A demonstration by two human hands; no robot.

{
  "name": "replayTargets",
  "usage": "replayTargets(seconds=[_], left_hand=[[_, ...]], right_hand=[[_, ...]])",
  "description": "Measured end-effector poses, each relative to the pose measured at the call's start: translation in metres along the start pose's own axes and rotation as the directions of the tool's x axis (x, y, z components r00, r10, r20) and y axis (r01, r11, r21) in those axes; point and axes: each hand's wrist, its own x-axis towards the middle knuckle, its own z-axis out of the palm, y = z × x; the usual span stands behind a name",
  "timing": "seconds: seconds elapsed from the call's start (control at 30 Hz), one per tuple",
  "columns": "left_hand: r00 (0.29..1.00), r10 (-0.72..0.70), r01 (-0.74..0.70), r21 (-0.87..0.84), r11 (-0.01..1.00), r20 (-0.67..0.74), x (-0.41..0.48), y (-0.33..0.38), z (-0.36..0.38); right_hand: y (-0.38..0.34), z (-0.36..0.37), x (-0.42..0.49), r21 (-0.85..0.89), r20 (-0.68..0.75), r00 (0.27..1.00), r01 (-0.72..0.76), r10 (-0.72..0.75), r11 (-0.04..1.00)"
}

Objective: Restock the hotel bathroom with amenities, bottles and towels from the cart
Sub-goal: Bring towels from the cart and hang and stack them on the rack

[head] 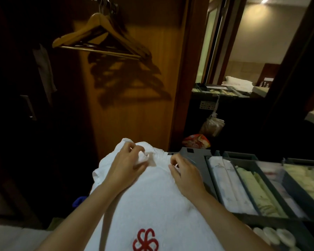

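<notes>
Left hand [127, 165], right hand [186, 175] pinch white towel [152, 205]; amenity tray [199, 153] beside right hand; wooden hangers [98, 33] above.

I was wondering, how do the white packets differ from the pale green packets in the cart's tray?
The white packets are white with a small printed mark; the pale green packets show a faint leafy pattern. The white packets fill the compartment nearest the towel; the pale green packets lie one compartment further right. The white packets look long and smooth, the pale green packets more layered. Both lie lengthwise in the grey tray.
</notes>
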Motion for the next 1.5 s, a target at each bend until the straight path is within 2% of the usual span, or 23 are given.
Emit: replayTargets(seconds=[0.07, 0.13, 0.2, 0.27, 0.33, 0.43, 0.6, 0.73, 0.87, 0.93, 1.0, 1.07, 1.13, 1.27, 1.33, 1.5], left_hand=[[0.998, 0.069, -0.069, 0.055, 0.996, 0.012, 0.004, -0.003, -0.005], [0.977, 0.215, -0.213, 0.128, 0.969, -0.006, 0.008, -0.005, -0.012], [0.919, 0.394, -0.385, 0.251, 0.888, 0.014, 0.013, -0.005, -0.019], [0.843, 0.528, -0.530, 0.334, 0.779, 0.105, 0.018, -0.004, -0.025], [0.792, 0.584, -0.602, 0.385, 0.700, 0.177, 0.019, -0.002, -0.028], [0.777, 0.596, -0.621, 0.411, 0.668, 0.204, 0.019, -0.004, -0.035], [0.803, 0.555, -0.587, 0.442, 0.678, 0.216, 0.021, -0.013, -0.048], [0.801, 0.530, -0.598, 0.414, 0.686, 0.279, 0.021, -0.016, -0.056], [0.836, 0.443, -0.543, 0.378, 0.750, 0.324, 0.027, -0.021, -0.064], [0.860, 0.390, -0.493, 0.340, 0.801, 0.328, 0.029, -0.021, -0.065], [0.886, 0.340, -0.427, 0.268, 0.863, 0.315, 0.032, -0.021, -0.063], [0.913, 0.292, -0.355, 0.206, 0.912, 0.284, 0.035, -0.020, -0.064], [0.928, 0.265, -0.313, 0.164, 0.935, 0.262, 0.039, -0.017, -0.067], [0.952, 0.235, -0.249, 0.050, 0.967, 0.197, 0.048, -0.003, -0.081], [0.961, 0.214, -0.220, 0.014, 0.975, 0.174, 0.051, 0.002, -0.091], [0.971, 0.174, -0.174, -0.013, 0.985, 0.162, 0.050, 0.013, -0.112]], right_hand=[[-0.001, -0.003, -0.001, -0.003, 0.015, 1.000, 0.007, -0.007, 1.000], [-0.001, -0.006, -0.003, -0.011, 0.018, 1.000, 0.014, -0.013, 1.000], [-0.001, -0.010, -0.006, -0.033, 0.012, 0.999, 0.031, -0.030, 0.999], [-0.001, -0.013, -0.007, -0.080, 0.012, 0.998, 0.065, -0.065, 0.995], [-0.002, -0.017, -0.006, -0.124, 0.037, 0.994, 0.107, -0.103, 0.986], [-0.003, -0.025, -0.003, -0.161, 0.106, 0.983, 0.163, -0.147, 0.973], [-0.001, -0.031, 0.003, -0.208, 0.184, 0.966, 0.221, -0.184, 0.953], [0.010, -0.040, 0.008, -0.241, 0.281, 0.940, 0.263, -0.192, 0.934], [0.031, -0.050, 0.013, -0.327, 0.400, 0.903, 0.300, -0.156, 0.896], [0.040, -0.057, 0.019, -0.324, 0.422, 0.900, 0.262, -0.109, 0.909], [0.044, -0.069, 0.027, -0.257, 0.437, 0.899, 0.160, -0.033, 0.953], [0.039, -0.083, 0.037, -0.174, 0.463, 0.885, 0.137, -0.042, 0.975], [0.030, -0.099, 0.048, -0.078, 0.471, 0.880, 0.119, -0.069, 0.990], [0.014, -0.131, 0.062, 0.104, 0.450, 0.893, -0.052, -0.001, 0.993], [0.008, -0.144, 0.068, 0.150, 0.465, 0.885, -0.059, -0.018, 0.987], [-0.003, -0.163, 0.077, 0.157, 0.459, 0.879, 0.059, -0.126, 0.986]])
